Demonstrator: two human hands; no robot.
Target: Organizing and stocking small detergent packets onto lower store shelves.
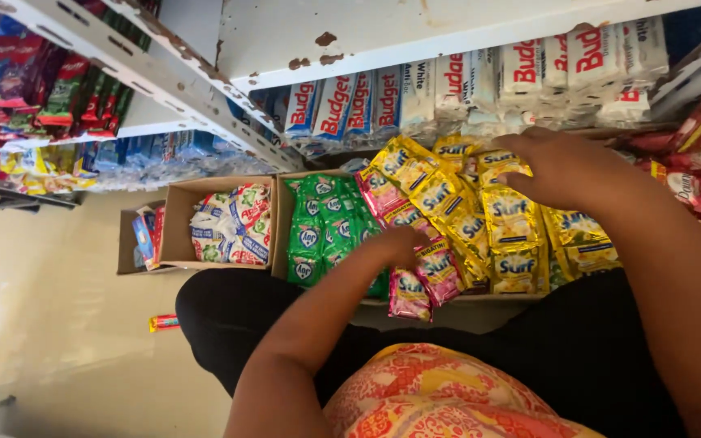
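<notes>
Head view: I look down at a cardboard box [480, 298] of detergent sachets on the bottom tier of a white, rust-flecked metal shelf [383, 32]. My left hand [399, 243] lies fingers-down on the pink sachets [423, 280] near the box's front edge; whether it pinches one I cannot tell, as the fingertips are buried among the packets. My right hand [565, 166] rests spread and palm-down on the yellow sachets [488, 219], flattened over them rather than clamped on any. The two hands sit apart, left nearer my body, right deeper toward the shelf. Green sachets [322, 231] fill the left part of the same box, touching the pink ones. Just beside it, a smaller box [178, 219] holds white-and-red packets [233, 223]. White-and-blue packs [480, 85] line the tier behind. A red-and-yellow sachet [164, 323] lies alone on the floor.
</notes>
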